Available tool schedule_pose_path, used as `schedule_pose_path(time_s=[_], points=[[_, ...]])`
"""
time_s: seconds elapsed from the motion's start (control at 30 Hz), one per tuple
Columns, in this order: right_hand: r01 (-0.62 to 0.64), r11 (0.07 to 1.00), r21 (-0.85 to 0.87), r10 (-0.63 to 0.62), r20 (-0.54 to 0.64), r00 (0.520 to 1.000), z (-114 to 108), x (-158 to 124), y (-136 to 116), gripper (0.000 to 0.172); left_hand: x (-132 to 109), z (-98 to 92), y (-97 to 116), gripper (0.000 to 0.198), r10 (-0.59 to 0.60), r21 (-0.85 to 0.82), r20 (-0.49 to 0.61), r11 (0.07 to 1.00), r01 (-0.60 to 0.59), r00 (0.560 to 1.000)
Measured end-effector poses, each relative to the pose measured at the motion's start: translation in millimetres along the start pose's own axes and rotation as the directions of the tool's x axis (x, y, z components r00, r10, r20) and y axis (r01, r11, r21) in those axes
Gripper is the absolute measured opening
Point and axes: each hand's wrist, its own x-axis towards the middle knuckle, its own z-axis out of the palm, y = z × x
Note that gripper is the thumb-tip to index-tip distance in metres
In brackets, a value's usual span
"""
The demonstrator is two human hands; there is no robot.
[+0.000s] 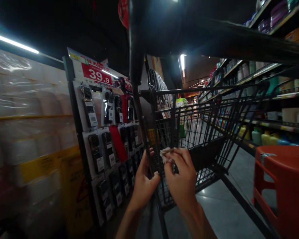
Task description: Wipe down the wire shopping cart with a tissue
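A black shopping cart (209, 149) fills the middle, seen from low down at its handle end. My left hand (144, 181) is curled round a slanting tube (142, 124) of the cart's frame, with the fingertips behind it and the thumb on the near side. Just to its right, my right hand (181, 176) pinches a crumpled whitish wipe or cloth (165, 154) between thumb and fingers. The wipe is close to the tube; whether it touches cannot be made out. Overhead, the cart's dark handle bar (214, 39) crosses the view, blurred.
On the left hangs a rack of packaged belts (109, 142) under red price signs (97, 73). A yellow floor sign (76, 192) and plastic-wrapped goods (32, 99) are beside it. To the right are a red plastic stool (284, 186) and shelves of bottles (251, 71).
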Motion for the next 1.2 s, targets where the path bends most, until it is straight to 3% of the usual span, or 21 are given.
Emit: schedule_pose_path(time_s=[0.2,0.37,0.47,0.57,0.63,0.9,1.2], points=[[-0.043,0.999,-0.008,0.043,0.088,0.995,-5.2,-39.2,21.9,0.027,2.0,2.0,-1.9,0.074,-0.009,-0.011,-0.03,1.0,0.008,0.999],[-0.103,0.995,-0.005,0.102,0.183,0.978,-10.5,-44.1,21.6,0.028,3.3,2.9,-5.9,0.08,-0.015,-0.049,-0.035,0.999,0.014,0.999],[-0.096,0.995,-0.017,0.097,0.104,0.99,-18.8,-31.7,12.4,0.027,3.4,2.4,-4.5,0.081,-0.025,-0.06,-0.019,0.998,0.023,1.0],[-0.021,0.999,-0.046,0.019,-0.029,0.999,-27.9,-12.9,2.8,0.026,3.2,2.4,-1.9,0.082,-0.029,-0.064,0.004,0.998,0.03,1.0],[0.023,0.999,-0.049,-0.026,-0.053,0.998,-29.8,-3.3,-1.1,0.026,3.1,3.0,-1.0,0.081,-0.03,-0.059,0.006,0.998,0.03,1.0],[0.005,0.997,0.08,-0.018,0.153,0.988,-6.3,-19.9,6.9,0.024,3.3,7.1,2.5,0.079,-0.03,-0.07,-0.015,0.997,0.029,0.999],[0.018,0.999,0.048,-0.029,0.251,0.967,-14.4,-45.9,23.8,0.025,5.1,5.2,8.6,0.082,0.014,-0.029,0.034,0.999,-0.013,0.999]])
